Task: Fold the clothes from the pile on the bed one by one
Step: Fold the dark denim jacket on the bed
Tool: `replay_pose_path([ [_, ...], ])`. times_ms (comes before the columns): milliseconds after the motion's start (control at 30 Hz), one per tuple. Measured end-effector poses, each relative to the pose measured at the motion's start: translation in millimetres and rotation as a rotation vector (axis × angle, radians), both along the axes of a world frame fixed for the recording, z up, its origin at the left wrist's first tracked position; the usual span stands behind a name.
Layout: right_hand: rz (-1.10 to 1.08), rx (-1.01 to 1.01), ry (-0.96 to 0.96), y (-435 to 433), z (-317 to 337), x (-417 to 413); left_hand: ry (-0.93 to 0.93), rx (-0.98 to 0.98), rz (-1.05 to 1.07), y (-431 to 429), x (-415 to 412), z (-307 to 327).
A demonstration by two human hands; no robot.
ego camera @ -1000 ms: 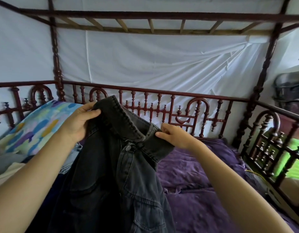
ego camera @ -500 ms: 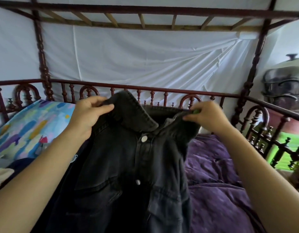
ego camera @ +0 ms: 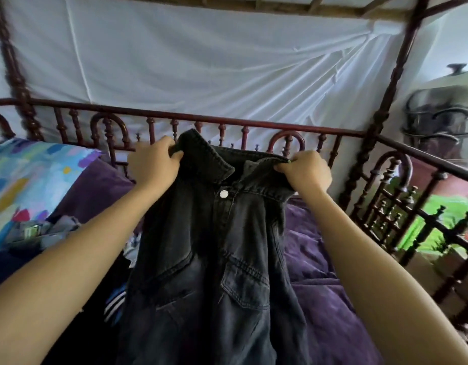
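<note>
Now both hands, left hand [ego camera: 154,163] and right hand [ego camera: 305,171], are pinching the black denim jacket [ego camera: 219,259] aloft, hiding the purple bedspread [ego camera: 327,299] beside the clothes pile [ego camera: 43,230]

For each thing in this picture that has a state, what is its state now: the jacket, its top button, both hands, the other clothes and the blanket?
black denim jacket: held up above the bed, hanging, not folded
top button: looks fastened
left hand: grips the collar
right hand: pinches the collar's other end
pile of clothes: crumpled, unfolded, on the bed
purple blanket: spread out, rumpled
</note>
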State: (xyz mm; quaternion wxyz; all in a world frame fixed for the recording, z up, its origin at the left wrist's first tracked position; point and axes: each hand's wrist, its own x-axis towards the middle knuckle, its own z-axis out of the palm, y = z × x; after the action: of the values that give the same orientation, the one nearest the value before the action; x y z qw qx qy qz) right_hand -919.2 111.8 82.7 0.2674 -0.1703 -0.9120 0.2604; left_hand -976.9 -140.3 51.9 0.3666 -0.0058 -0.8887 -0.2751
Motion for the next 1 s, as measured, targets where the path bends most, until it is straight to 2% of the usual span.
replay_pose_path([
  [67,0.040,-0.193,0.003,-1,-11,-44,-0.104,0.119,-0.009,16,-43,-3],
  [133,0.179,-0.484,-0.001,-5,-32,-82,-0.270,0.484,-0.132,29,-80,-19],
  [167,0.283,-0.613,-0.032,-6,-51,-94,-0.341,0.607,-0.169,35,-91,-38],
  [200,0.376,-0.679,-0.085,-6,-76,-98,-0.424,0.612,-0.179,39,-92,-65],
  [267,0.446,-0.694,-0.229,3,-150,-92,-0.599,0.436,-0.182,43,-74,-143],
  [300,0.405,-0.713,-0.301,12,-196,-80,-0.684,0.339,-0.182,42,-56,-187],
  [367,0.182,-0.809,-0.518,37,-290,-41,-0.860,0.223,-0.136,35,-5,-273],
  [467,-0.200,-0.708,-0.900,77,-403,32,-1.033,0.226,0.026,18,79,-368],
  [567,-0.340,-0.627,-1.081,88,-461,89,-1.270,0.246,0.162,3,140,-418],
  [633,-0.368,-0.638,-1.102,84,-479,112,-1.403,0.261,0.202,-3,160,-436],
  [700,-0.375,-0.669,-1.086,82,-493,125,-1.444,0.337,0.230,-6,164,-445],
  [767,-0.357,-0.693,-1.062,81,-497,129,-1.414,0.508,0.281,-10,158,-451],
  [833,-0.273,-0.627,-1.069,86,-492,125,-1.353,0.722,0.354,-14,147,-457],
  [933,-0.168,-0.497,-1.003,117,-452,104,-1.332,0.848,0.442,-19,127,-462],
  [1000,-0.229,-0.389,-0.810,155,-407,81,-1.361,0.814,0.458,-20,118,-461],
])
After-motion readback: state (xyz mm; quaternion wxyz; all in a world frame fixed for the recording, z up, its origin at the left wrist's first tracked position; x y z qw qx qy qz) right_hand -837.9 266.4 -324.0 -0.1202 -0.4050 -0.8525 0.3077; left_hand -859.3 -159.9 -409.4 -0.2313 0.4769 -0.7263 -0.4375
